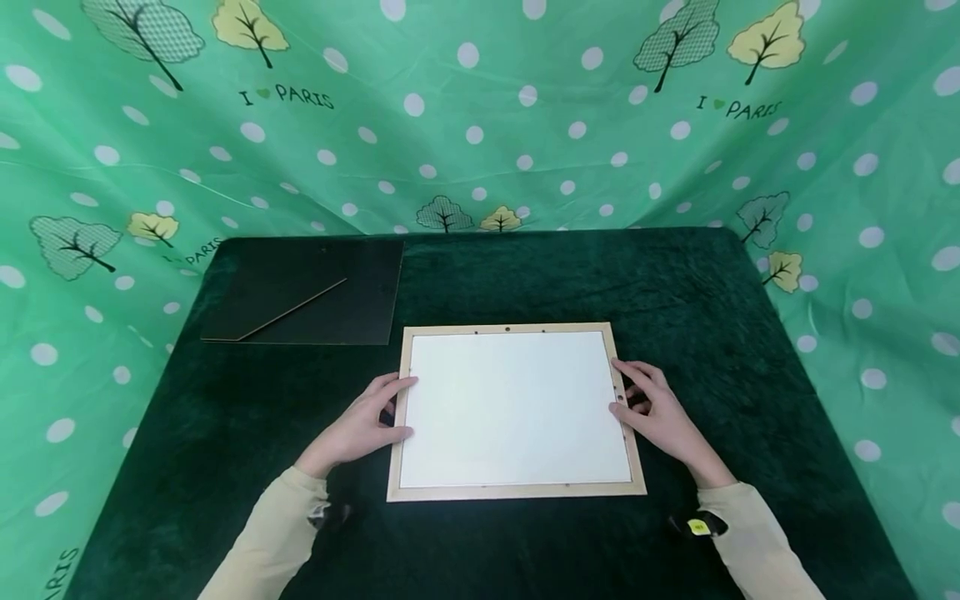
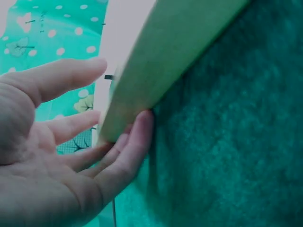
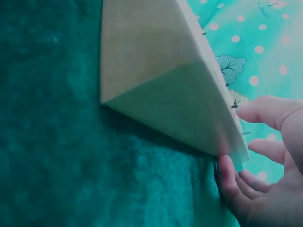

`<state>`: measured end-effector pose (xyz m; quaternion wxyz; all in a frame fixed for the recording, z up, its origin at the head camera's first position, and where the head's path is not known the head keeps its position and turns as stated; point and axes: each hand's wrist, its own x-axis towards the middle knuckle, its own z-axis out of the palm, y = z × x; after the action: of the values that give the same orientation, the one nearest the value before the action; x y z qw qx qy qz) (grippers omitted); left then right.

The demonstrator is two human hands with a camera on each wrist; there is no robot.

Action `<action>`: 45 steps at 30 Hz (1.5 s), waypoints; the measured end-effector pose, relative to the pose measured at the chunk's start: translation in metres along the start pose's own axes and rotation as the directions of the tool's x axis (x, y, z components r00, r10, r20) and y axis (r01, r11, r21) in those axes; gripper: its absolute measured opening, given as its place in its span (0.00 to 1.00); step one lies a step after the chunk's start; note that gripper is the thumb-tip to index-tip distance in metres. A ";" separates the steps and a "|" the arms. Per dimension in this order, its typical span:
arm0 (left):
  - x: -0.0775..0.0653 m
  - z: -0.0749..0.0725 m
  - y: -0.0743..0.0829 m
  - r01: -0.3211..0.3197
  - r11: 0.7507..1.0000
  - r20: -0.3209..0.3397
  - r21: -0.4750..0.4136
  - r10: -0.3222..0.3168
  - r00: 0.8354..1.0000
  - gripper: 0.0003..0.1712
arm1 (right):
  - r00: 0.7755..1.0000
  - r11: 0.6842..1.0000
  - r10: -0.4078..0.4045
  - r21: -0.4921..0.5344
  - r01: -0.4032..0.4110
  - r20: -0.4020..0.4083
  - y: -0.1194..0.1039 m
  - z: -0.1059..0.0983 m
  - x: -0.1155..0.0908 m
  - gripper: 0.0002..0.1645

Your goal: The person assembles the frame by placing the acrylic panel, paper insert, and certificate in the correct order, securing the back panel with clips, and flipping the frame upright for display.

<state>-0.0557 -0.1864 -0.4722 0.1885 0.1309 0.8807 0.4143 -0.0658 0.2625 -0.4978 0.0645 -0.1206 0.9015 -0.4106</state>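
Both left hand (image 1: 358, 429) and right hand (image 1: 663, 417) grip the wooden frame (image 1: 517, 492) by opposite sides, fingers (image 2: 128, 158) parted, half-curled.

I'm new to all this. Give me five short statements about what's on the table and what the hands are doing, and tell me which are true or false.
1. The left hand is at the left side of the wooden frame. True.
2. The right hand is well away from the wooden frame. False: it touches the right side.
3. A flat black board lies beyond the wooden frame, toward the left. True.
4. The panel inside the wooden frame is bright red. False: it is white.
5. The table is covered in dark green cloth. True.
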 end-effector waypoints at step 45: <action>0.077 -0.035 -0.018 0.123 0.989 -0.035 -0.080 -0.126 0.991 0.53 | 0.989 0.957 0.088 0.265 -0.117 0.117 0.027 -0.020 0.091 0.41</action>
<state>-0.1410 -0.1918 -0.4829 0.2011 0.0598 0.8740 0.4382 -0.1621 0.2700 -0.5068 0.1484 -0.0849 0.8372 -0.5194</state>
